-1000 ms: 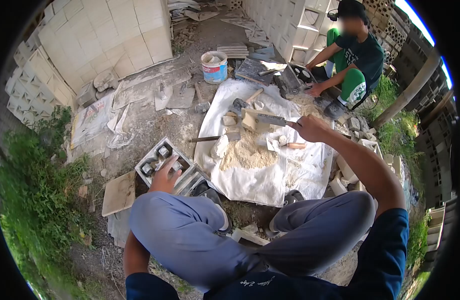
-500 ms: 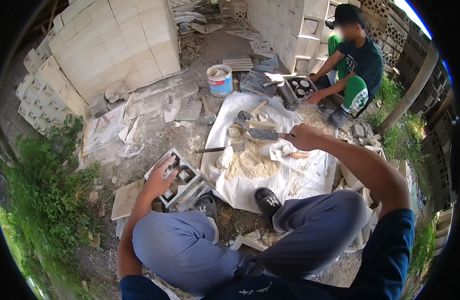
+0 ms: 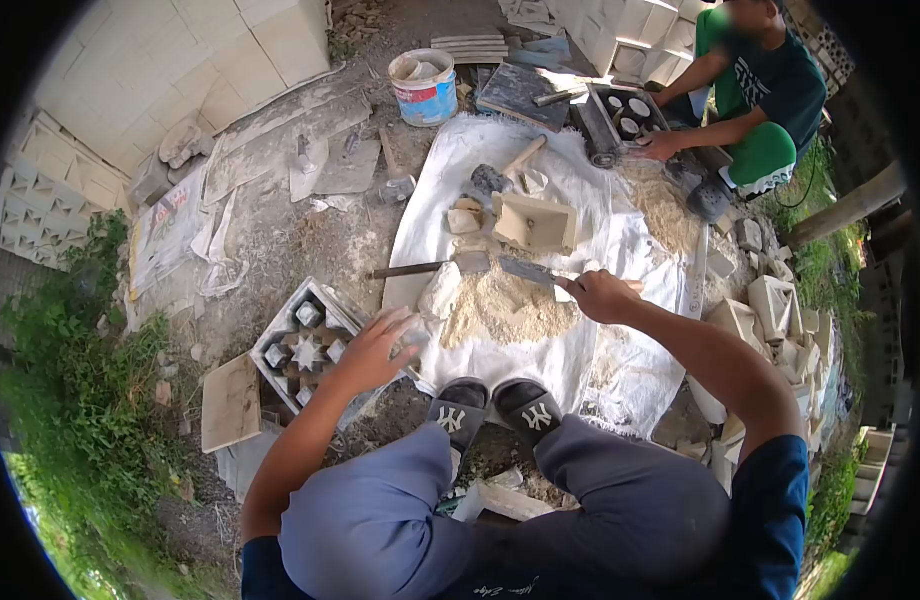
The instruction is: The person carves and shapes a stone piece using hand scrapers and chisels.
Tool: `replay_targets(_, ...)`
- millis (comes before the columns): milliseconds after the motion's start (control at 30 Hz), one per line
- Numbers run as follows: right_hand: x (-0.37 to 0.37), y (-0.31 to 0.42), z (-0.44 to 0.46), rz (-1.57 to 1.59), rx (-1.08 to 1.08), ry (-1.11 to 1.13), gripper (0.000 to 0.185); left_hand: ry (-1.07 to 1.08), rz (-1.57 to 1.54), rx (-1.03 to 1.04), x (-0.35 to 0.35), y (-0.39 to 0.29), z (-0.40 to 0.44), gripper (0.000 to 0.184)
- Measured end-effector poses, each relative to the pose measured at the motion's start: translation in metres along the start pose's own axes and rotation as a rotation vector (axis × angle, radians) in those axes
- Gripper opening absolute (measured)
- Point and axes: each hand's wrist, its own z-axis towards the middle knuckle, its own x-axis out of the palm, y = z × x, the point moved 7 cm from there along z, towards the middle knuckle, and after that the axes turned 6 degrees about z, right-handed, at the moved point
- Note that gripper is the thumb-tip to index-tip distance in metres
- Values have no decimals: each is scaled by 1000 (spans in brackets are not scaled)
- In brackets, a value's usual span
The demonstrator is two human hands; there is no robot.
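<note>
My right hand is closed around the handle of a flat metal trowel, whose blade points left over a heap of pale sandy powder. My left hand is beside the right edge of a square metal mould with a star-shaped core and several grey blocks inside. Its greyish fingertips are blurred, and I cannot tell whether they hold anything. A whitish lump lies just beyond them. Past the powder sits a cream hollow block, near a dark-headed hammer with a wooden handle.
A white sheet lies under the powder and tools. A long-handled tool crosses its left edge. At the back stands a paint bucket. Another person crouches at the right by a second mould. Broken blocks are piled at right.
My left hand has moved right, off the top of the mould. My right hand and the trowel have come down from the hollow block to the powder. My feet are closer together, and the view has tilted down.
</note>
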Motion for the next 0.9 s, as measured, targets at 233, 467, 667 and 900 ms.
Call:
replay_targets(233,111,-43,53,392,69,-178,65,-51,190,61,142,-27,79,78)
replay_targets(467,153,-42,90,346,117,-242,66,-26,134,1,161,-33,68,83)
replay_targets(667,153,-41,82,359,101,-273,69,-83,104,-54,174,-32,52,83)
replay_targets(900,157,-49,91,389,66,-348,62,-170,9,-56,180,-19,35,79)
